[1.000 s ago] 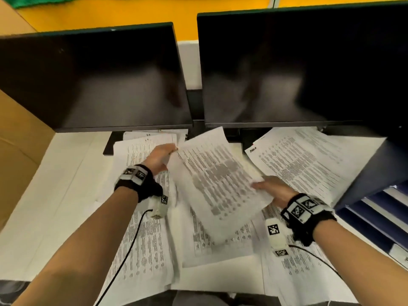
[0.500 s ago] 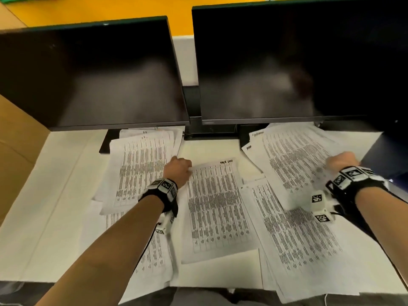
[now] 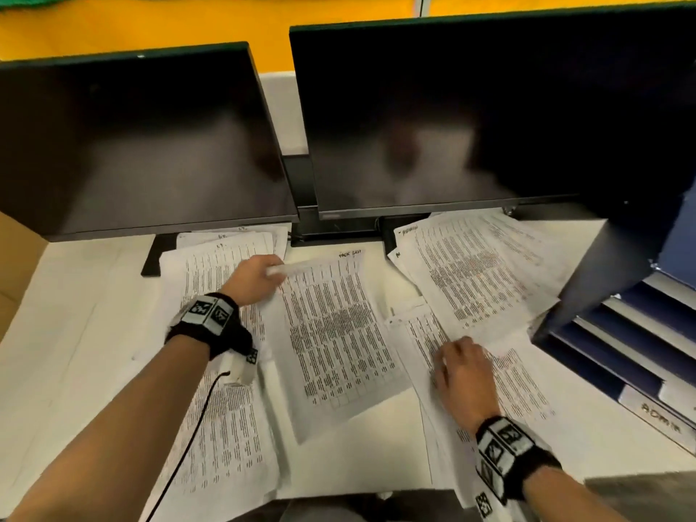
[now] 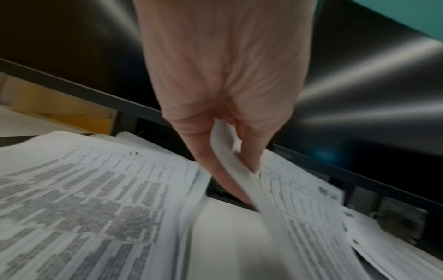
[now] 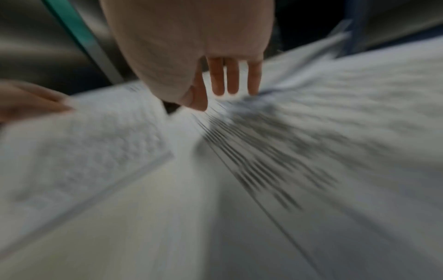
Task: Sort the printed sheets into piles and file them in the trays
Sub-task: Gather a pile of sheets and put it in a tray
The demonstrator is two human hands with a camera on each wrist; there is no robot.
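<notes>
Two black flat monitors (image 3: 433,118) wall off the back of the white worktop (image 3: 67,333), leaving only a low gap beneath them. Stacked dark-blue filing trays (image 3: 617,344) block the right side. Bare worktop lies open at far left, beside the loose printed paper sheets (image 3: 331,333).

Right hand back at the near sheets, left lifting the middle one

The right hand (image 3: 465,374) has come off the far right pile (image 3: 478,273) and now lies with fingers straight on the near right sheets (image 3: 523,386). The left hand (image 3: 254,276), which half a second ago rested at the middle sheet (image 3: 335,333), now pinches its top left corner, and that sheet lies skewed with its left edge raised.
</notes>
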